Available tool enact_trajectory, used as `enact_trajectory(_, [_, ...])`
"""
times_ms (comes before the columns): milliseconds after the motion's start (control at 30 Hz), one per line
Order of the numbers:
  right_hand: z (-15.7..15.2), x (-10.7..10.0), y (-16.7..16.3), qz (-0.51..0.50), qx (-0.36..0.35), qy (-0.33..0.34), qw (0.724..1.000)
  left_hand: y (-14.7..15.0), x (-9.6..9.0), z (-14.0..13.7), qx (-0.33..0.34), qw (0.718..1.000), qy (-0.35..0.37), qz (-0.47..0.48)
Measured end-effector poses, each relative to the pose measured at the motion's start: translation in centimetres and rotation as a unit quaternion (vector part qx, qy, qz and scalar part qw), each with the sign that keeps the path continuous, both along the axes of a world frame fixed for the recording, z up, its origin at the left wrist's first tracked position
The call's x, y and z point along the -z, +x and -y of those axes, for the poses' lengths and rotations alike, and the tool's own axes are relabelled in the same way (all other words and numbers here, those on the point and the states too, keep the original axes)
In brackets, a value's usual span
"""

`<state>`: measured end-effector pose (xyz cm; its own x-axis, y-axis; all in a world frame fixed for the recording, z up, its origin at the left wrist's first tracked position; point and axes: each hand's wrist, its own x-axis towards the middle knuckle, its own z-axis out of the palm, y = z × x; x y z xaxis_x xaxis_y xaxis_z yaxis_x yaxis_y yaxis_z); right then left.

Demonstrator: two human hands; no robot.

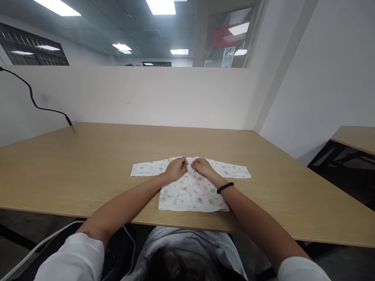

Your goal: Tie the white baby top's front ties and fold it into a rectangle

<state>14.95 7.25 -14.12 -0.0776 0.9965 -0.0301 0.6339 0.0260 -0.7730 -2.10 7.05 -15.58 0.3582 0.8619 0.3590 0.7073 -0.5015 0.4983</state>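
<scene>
A small white baby shirt (187,193) with a print of little green and pink figures lies flat on the table, its sleeves spread out to both sides. Its hem points towards me and its neck lies farther away. My left hand (177,168) is closed at the upper front, with thumb and fingers pinched on the shirt's edge. Just across the front opening, my right hand (202,167) pinches the other edge the same way. A narrow gap separates the fingertips. Any fastener under them is too small to make out.
The shirt lies on a light wooden table (88,164) near its front edge. A white partition (164,97) rises behind it, and a white wall stands at right. A black cable (35,102) hangs at left. Another table (356,137) stands at far right.
</scene>
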Motion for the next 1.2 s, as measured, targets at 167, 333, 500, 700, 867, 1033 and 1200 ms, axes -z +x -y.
enact_trajectory(167, [0.0, -0.1, 0.4, 0.014, -0.024, 0.014, 1.000, -0.3, -0.1, 0.3, 0.037, 0.994, 0.070, -0.072])
enact_trajectory(333, [-0.2, 0.1, 0.6, 0.036, -0.042, 0.047, 0.997, -0.5, -0.3, 0.6, 0.045, 0.988, 0.089, -0.116])
enact_trajectory(500, [-0.1, 0.3, 0.5, 0.025, -0.047, 0.045, 0.998, -0.5, -0.3, 0.8, 0.045, 0.988, 0.099, -0.106])
enact_trajectory(700, [0.1, -0.2, 0.5, 0.036, -0.047, 0.058, 0.997, -0.5, -0.4, 0.8, 0.049, 0.991, 0.081, -0.098])
enact_trajectory(867, [0.8, -0.9, 0.5, 0.086, -0.080, 0.082, 0.990, -0.5, -0.4, 0.7, 0.043, 0.991, 0.077, -0.104])
enact_trajectory(1033, [1.4, -1.2, 0.5, 0.140, -0.081, 0.138, 0.977, -0.6, -0.5, 0.9, 0.040, 0.990, 0.090, -0.099])
enact_trajectory(1200, [1.8, -1.6, 0.4, 0.156, -0.054, 0.147, 0.975, -0.5, -1.1, 2.2, 0.063, 0.993, 0.056, -0.088])
